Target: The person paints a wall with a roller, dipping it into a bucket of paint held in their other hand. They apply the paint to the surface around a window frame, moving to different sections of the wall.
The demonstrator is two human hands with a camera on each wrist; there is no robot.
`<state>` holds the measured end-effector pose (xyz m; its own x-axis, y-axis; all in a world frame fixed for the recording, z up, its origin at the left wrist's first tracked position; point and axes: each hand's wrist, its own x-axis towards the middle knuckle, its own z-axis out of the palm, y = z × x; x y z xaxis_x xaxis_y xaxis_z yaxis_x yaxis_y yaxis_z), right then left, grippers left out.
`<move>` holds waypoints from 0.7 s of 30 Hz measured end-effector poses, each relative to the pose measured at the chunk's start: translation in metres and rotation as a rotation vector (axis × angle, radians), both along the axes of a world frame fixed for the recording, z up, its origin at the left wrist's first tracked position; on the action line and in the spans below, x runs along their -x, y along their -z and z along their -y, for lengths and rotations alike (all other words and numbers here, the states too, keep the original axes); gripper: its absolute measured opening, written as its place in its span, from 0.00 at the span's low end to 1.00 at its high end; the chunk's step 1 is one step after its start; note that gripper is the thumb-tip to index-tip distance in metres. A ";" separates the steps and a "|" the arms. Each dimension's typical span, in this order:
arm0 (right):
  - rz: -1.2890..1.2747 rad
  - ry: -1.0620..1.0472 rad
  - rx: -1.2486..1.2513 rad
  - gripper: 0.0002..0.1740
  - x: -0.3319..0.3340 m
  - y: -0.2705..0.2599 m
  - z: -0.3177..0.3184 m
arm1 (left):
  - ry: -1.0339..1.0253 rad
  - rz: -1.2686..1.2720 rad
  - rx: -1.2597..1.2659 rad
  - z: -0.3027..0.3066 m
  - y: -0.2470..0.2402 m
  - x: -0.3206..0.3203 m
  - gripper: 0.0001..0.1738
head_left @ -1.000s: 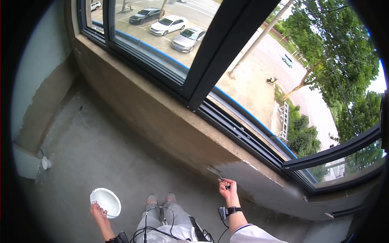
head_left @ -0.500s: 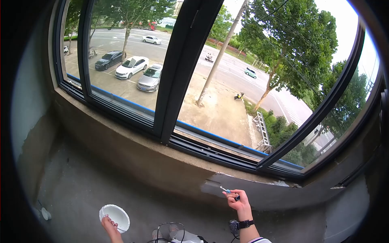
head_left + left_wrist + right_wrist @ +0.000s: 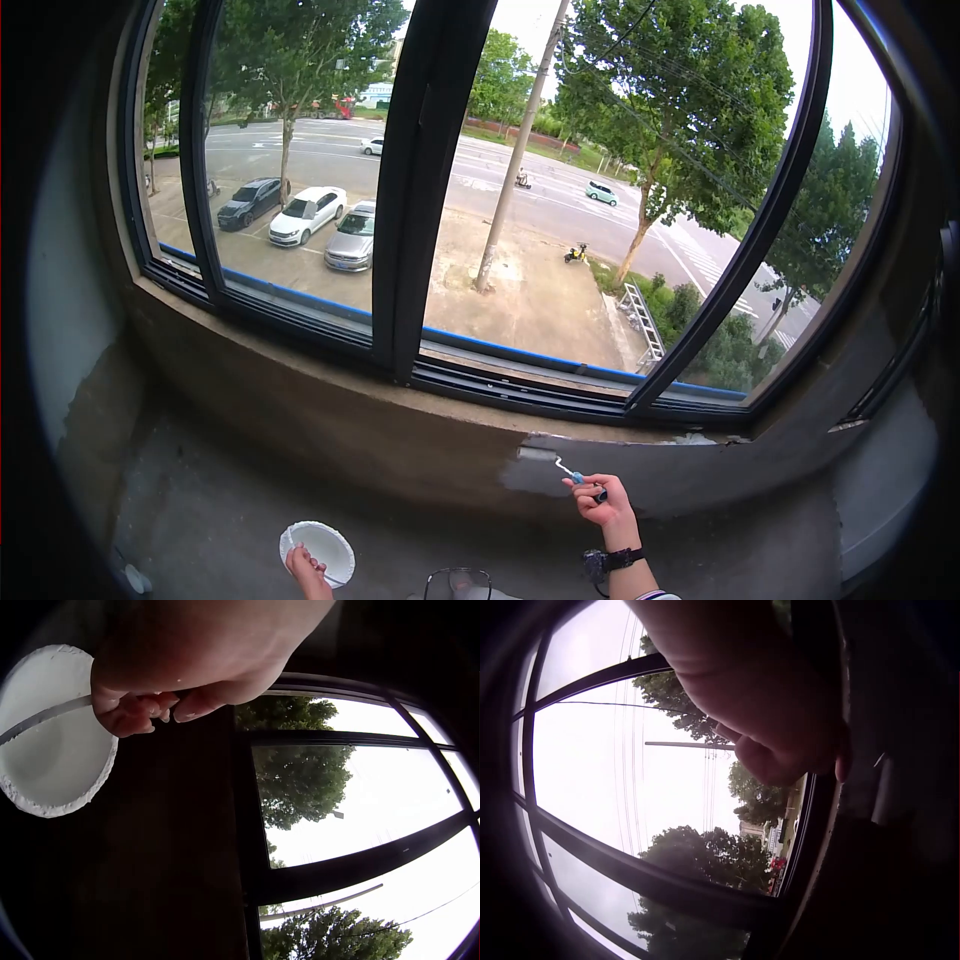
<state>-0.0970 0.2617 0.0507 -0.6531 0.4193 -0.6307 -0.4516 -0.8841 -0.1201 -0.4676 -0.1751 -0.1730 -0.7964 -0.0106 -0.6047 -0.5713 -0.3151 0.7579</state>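
Note:
My right hand [image 3: 607, 500] grips the handle of a small paint roller [image 3: 537, 454] whose pale sleeve lies against the low wall under the window. Around the sleeve a lighter coated patch [image 3: 535, 484] meets the brown wall. In the right wrist view the curled right hand [image 3: 757, 712] is dim, and the roller sleeve [image 3: 884, 791] shows beyond the fingers. At lower left, my left hand [image 3: 306, 572] holds a white bucket [image 3: 312, 525] by its handle [image 3: 49, 720]. White stuff coats the bucket's rim, and pale liquid shows inside.
A dark-framed window [image 3: 400, 250] spans the wall above a rough sill [image 3: 470, 404]. Grey concrete floor [image 3: 215, 480] lies below, with a small white container [image 3: 136, 578] at far left. A cable [image 3: 455, 571] loops near my legs. Outside are parked cars and trees.
The head view has tilted up, showing more road and less floor. The roller stays at the wall near the light patch's left end, and both hands keep their holds.

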 end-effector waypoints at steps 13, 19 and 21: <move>0.059 -0.163 -0.095 0.09 0.010 0.066 -0.011 | -0.026 -0.074 0.099 -0.040 0.016 -0.011 0.18; -0.001 -0.190 0.006 0.07 0.012 0.159 -0.040 | -0.046 -0.127 0.052 -0.076 0.015 -0.003 0.19; 0.036 -0.218 0.053 0.04 0.017 0.171 -0.049 | -0.066 -0.145 0.047 -0.077 0.013 0.001 0.19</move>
<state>-0.1138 0.3107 -0.1207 -0.7012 0.2363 -0.6727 -0.2456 -0.9658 -0.0832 -0.4683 -0.0982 -0.1865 -0.8719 -0.0910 -0.4812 -0.4342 -0.3108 0.8455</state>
